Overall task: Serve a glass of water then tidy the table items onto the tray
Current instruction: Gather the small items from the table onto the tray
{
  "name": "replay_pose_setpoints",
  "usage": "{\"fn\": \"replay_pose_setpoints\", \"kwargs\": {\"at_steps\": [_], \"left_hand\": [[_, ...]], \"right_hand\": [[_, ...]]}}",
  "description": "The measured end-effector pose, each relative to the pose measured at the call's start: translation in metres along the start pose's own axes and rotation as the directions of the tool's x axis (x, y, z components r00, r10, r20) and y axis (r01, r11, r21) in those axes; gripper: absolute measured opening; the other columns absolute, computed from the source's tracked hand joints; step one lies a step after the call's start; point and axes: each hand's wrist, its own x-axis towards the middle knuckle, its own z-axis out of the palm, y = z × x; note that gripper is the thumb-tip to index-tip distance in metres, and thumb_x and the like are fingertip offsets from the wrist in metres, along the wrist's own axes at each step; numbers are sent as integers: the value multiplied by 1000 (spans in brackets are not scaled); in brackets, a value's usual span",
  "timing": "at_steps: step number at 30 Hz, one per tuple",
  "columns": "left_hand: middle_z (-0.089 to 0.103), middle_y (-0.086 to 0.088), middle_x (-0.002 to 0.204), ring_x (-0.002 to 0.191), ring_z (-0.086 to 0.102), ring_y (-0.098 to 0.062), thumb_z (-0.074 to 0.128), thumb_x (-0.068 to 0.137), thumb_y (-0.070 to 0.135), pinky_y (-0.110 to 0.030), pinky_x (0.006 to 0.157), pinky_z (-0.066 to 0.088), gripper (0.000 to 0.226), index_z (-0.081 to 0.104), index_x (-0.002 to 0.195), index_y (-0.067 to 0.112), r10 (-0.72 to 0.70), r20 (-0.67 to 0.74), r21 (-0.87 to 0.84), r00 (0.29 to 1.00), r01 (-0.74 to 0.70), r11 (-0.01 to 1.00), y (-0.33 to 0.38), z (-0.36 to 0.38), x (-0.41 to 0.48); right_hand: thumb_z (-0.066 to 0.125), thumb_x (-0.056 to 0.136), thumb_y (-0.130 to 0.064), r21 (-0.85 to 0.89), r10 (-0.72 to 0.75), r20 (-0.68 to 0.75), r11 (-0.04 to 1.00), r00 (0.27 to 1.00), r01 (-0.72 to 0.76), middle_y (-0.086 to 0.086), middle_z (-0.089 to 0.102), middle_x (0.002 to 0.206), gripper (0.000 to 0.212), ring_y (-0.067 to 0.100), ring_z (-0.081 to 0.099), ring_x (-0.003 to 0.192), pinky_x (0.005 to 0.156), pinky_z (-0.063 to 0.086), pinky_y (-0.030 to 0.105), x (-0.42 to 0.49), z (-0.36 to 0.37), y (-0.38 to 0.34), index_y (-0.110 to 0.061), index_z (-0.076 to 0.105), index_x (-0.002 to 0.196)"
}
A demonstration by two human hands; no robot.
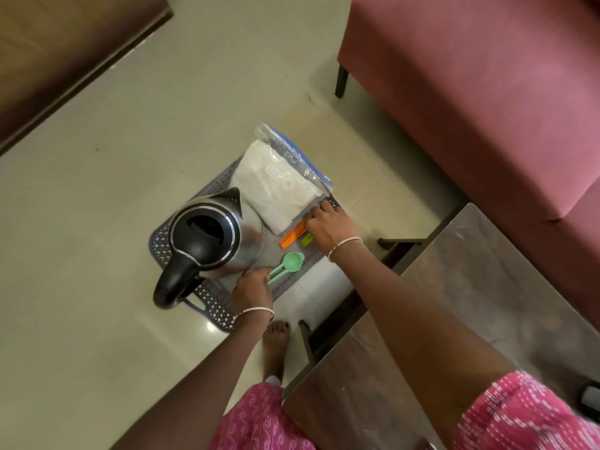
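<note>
Head view showed my left hand (253,289) pinching the scoop (290,263), light stiff plastic by my judgement, by its handle on the floor tray (211,298), right hand (328,226) at the clip (291,234), grip unclear.

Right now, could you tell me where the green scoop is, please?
In the head view, the green scoop lies on the tray, right of the kettle, its handle in the left hand.

Soft, even indoor light; mild glare on floor tiles (324,284), kettle (250,228) steel; wide-angle bending at edges; focus sharp.
</note>
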Motion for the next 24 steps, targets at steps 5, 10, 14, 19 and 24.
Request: {"fn": "replay_pose_setpoints", "kwargs": {"at_steps": [5,10,14,19,24], "left_hand": [[68,-13,103,99,61,-33,56,93,8,-35,75,45,32,72,111,28,12,6,10,1000,-12,1000,-1,0,-1],[67,-12,102,95,61,-32,56,91,6,-30,70,39,34,73,110,29,19,-13,-4,1000,-19,1000,1,4,0],[67,-12,98,91,61,-33,56,90,4,-27,68,32,35,73,109,27,67,-22,18,998,-66,998,2,7,-1],[70,-6,99,91,64,-29,53,89,3,-25,67,35,35,70,109,26,130,-48,49,990,-128,991,1,7,-4],[70,1,103,93,64,-24,51,90,2,-25,66,37,28,64,104,24,172,-14,45,985,-172,984,-1,7,0]], "right_hand": [[42,94,-2,61,14,-46,998,999,-12,16,57,121,29,35,46,117,94,45,43,-4,3,3,-3,57,119],[41,98,-8,107,7,-68,994,998,0,14,53,128,29,32,45,119,98,44,41,-11,12,6,-6,54,123],[48,97,-15,109,-13,-74,994,997,21,12,51,129,27,30,45,118,97,45,41,-12,12,7,-9,59,122],[51,94,-14,85,-58,-60,994,997,63,10,51,128,28,30,42,123,90,46,41,-9,7,0,-12,64,119],[51,95,-7,88,0,-65,996,998,6,13,53,127,23,32,43,120,87,49,43,-9,9,-3,-4,64,113]]}}
